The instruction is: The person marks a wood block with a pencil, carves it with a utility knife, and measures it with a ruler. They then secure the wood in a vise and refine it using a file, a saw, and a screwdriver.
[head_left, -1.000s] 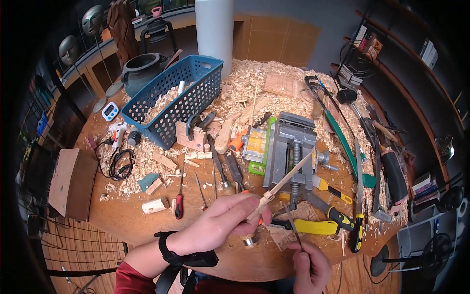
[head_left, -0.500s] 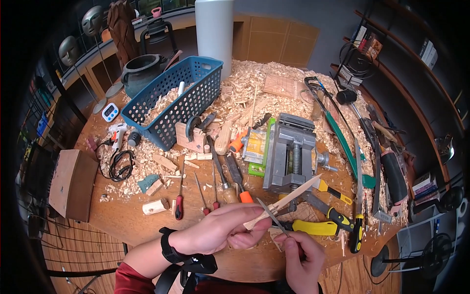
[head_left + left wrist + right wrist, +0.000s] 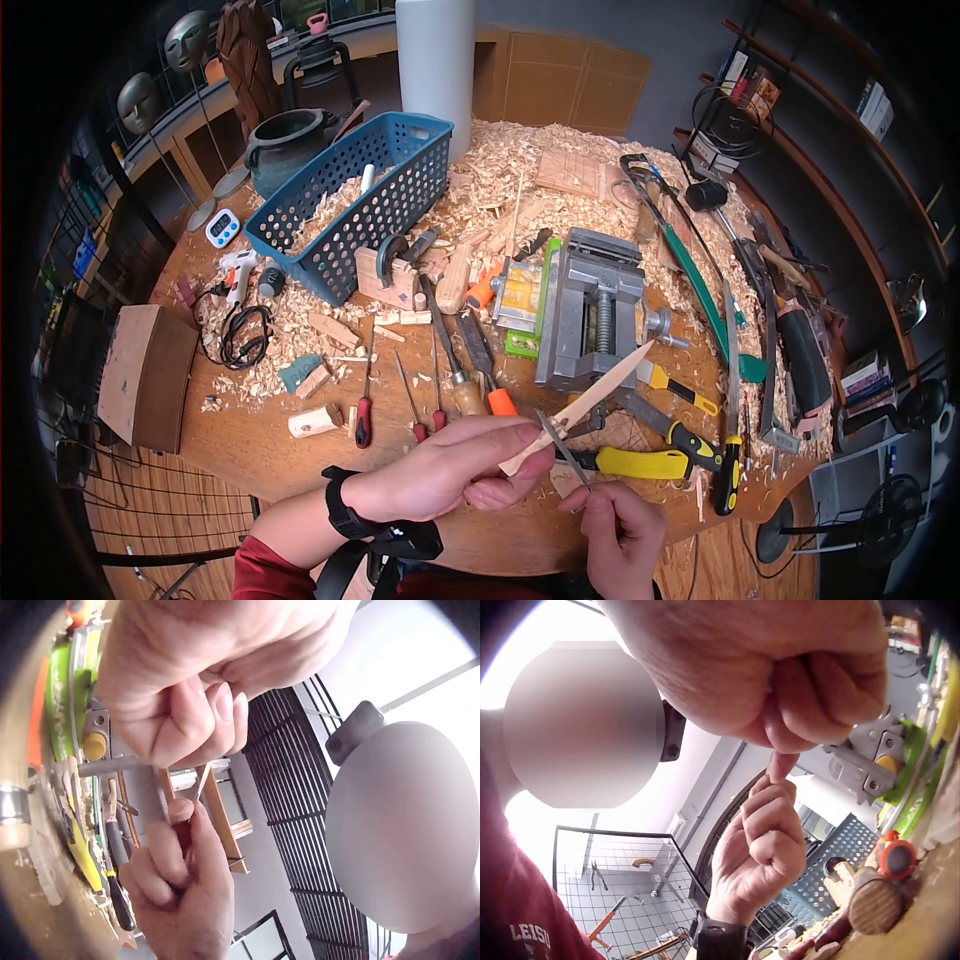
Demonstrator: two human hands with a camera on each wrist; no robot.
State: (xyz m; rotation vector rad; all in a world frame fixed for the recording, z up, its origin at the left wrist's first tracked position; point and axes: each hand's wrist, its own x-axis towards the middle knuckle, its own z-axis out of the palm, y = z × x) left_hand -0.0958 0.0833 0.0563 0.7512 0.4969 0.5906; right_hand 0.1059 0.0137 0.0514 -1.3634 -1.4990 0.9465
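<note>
In the head view my left hand (image 3: 455, 468) grips the thick end of a carved wooden piece (image 3: 606, 386), shaped like a small dagger with a notched collar. Its pointed blade slants up to the right, past the bench vise (image 3: 598, 310). My right hand (image 3: 622, 535) pinches a thin metal file (image 3: 566, 452), which lies across the collar close to my left fingers. From the left wrist, a dark red handle (image 3: 184, 834) shows within the curled fingers of my right hand. In the right wrist view the back of my right hand hides the wooden piece.
Red-handled files (image 3: 364, 420), orange- and wood-handled chisels and a cut log piece (image 3: 315, 421) lie left of the vise. Yellow-handled tools (image 3: 645, 463) and saws lie right. A blue basket (image 3: 350, 255) stands at the back left, beside heaped wood shavings (image 3: 500, 150).
The wooden piece has tilted lower to the right, showing its blade broader. My right hand has moved up, bringing the file from below the piece to across its collar.
</note>
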